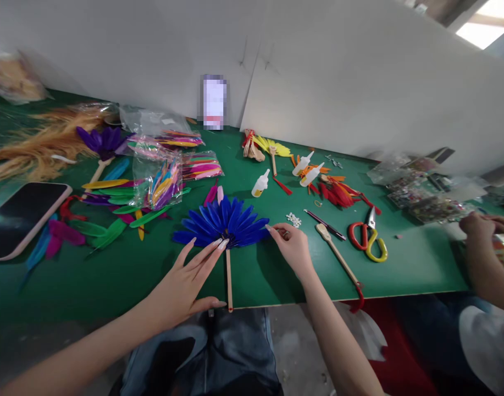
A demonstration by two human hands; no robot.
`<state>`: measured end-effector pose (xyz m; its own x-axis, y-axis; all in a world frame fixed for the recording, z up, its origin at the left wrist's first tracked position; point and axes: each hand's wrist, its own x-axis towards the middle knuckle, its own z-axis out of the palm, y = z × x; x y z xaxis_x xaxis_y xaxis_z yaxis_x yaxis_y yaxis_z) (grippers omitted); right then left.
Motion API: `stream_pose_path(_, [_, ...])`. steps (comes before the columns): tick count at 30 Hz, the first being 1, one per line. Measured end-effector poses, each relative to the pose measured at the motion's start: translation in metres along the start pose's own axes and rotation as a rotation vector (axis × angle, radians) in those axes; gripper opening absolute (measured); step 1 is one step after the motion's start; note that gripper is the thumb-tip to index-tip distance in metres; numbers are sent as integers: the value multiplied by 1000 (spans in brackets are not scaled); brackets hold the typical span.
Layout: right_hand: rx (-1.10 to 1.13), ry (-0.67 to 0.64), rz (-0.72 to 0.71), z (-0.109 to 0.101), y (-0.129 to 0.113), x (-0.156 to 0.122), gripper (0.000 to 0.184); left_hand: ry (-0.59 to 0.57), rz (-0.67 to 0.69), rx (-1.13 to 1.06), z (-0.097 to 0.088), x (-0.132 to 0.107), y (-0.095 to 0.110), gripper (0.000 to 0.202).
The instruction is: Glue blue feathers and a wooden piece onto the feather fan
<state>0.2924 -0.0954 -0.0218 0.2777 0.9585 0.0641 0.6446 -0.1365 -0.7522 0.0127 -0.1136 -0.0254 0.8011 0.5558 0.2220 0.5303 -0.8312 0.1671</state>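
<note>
A blue feather fan lies spread on the green table, its thin wooden handle pointing toward me. My left hand is open, with fingers stretched out and their tips resting on the base of the feathers. Its thumb lies beside the handle, near the table edge. At the fan's right side, my right hand pinches the tip of the outermost blue feather between thumb and index finger; the other fingers are curled. Small white beads lie just beyond that hand, next to a dark pen-like tool.
Right of my hands lie a wooden fan handle and red-and-yellow scissors. Glue bottles and a yellow fan stand behind. Loose coloured feathers and a phone are at left. Another person's hands are at far right.
</note>
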Motion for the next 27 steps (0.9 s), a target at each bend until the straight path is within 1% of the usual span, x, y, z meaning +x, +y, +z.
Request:
stream_pose_path(8, [24,-10,-44,3,-4,7,38,-25,1,-7,2,0,0,88])
stream_pose_path(15, [26,-8,-58,8,-2,10,38,-17,-9,-33,1,0,0,86])
stream_pose_path(20, [20,5,-59,11,1,10,38,-2,1,-23,0,1,0,88])
stream_pose_path(27, [37,8,-49,14,2,10,37,-15,-2,-14,1,0,-1,86])
